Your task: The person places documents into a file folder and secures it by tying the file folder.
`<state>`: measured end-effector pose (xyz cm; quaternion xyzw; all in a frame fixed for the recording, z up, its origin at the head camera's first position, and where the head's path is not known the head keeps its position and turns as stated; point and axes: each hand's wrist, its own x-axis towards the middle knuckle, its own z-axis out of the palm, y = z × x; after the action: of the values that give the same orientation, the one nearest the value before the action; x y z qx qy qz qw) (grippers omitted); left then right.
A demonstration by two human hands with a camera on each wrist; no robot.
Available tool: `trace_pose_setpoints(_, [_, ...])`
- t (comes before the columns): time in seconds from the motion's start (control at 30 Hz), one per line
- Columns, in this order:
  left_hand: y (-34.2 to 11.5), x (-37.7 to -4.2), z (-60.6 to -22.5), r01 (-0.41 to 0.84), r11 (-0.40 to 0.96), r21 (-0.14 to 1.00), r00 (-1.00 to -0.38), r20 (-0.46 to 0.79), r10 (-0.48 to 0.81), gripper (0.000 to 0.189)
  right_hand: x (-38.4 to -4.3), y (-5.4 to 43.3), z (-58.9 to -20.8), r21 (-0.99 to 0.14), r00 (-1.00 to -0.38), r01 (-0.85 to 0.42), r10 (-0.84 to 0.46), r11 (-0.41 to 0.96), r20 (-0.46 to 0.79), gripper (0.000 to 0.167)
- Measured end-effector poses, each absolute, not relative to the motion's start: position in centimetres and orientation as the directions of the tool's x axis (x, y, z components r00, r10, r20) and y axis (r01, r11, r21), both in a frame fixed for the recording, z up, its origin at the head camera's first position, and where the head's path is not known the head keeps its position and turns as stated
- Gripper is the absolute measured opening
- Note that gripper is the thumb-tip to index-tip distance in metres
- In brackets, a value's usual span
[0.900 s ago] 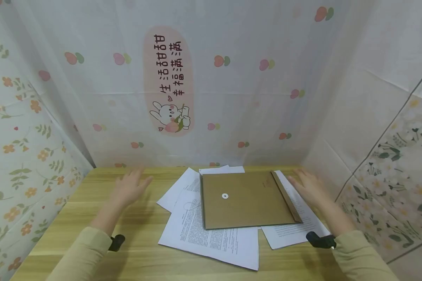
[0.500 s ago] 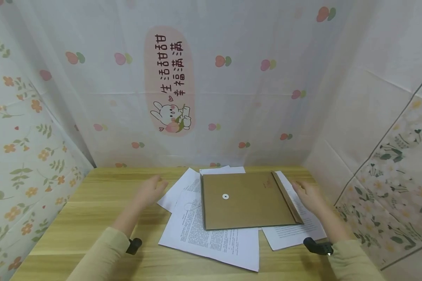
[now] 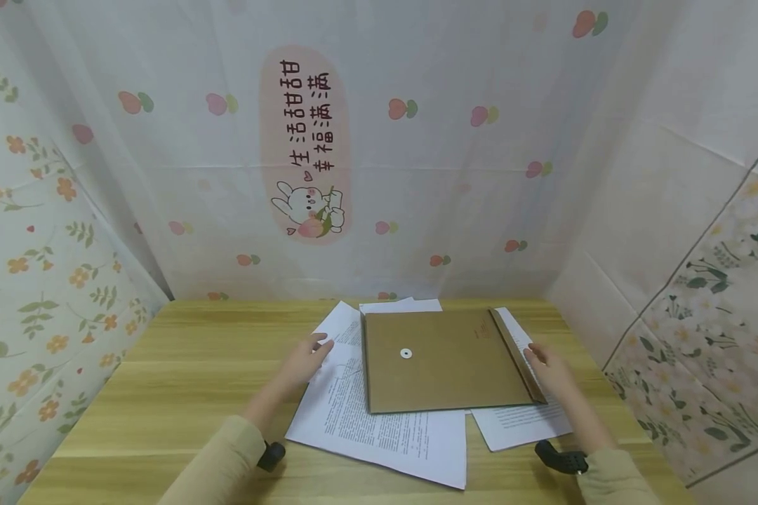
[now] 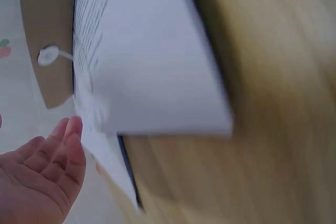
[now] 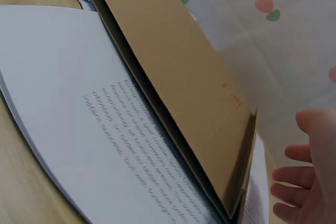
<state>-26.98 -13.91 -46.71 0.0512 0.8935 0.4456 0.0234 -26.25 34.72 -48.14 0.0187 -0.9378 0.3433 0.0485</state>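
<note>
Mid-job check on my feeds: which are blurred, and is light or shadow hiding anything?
Head view: soft light, no strong glare, but print on the papers is too small to read; left wrist view: table and paper edge smeared, left hand clearer; right wrist view: sharper, dark shadow under the envelope's near edge.

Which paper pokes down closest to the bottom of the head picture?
The middle printed paper, partly under the brown envelope: its corner comes nearest the bottom. The right-hand paper, left-hand paper and back papers show only higher up.
</note>
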Motion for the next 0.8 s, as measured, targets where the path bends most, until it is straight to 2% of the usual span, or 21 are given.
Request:
trace_pose_setpoints(0.27, [-11.6,-26.8,-48.1,0.012,0.437,0.899,-0.995,-0.031,0.091,0.046,-25.9,33.6,-49.2,-0.676,-0.998,-0.015,0.035,0.737,0.06,0.054])
trace_pose_setpoints(0.47, [-10.6,-27.1,-48.9,-0.09,0.267,0.96,-0.99,-0.114,0.078,0.049,-26.0,33.1,-50.1,-0.693,-0.996,0.018,0.074,0.721,0.051,0.053])
trace_pose_setpoints(0.8, [-9.7,-27.1,-49.0,-0.256,0.045,0.966,-0.943,-0.26,0.206,0.06,-26.6,33.2,-50.2,-0.725,-0.994,0.09,0.11,0.683,-0.02,0.058])
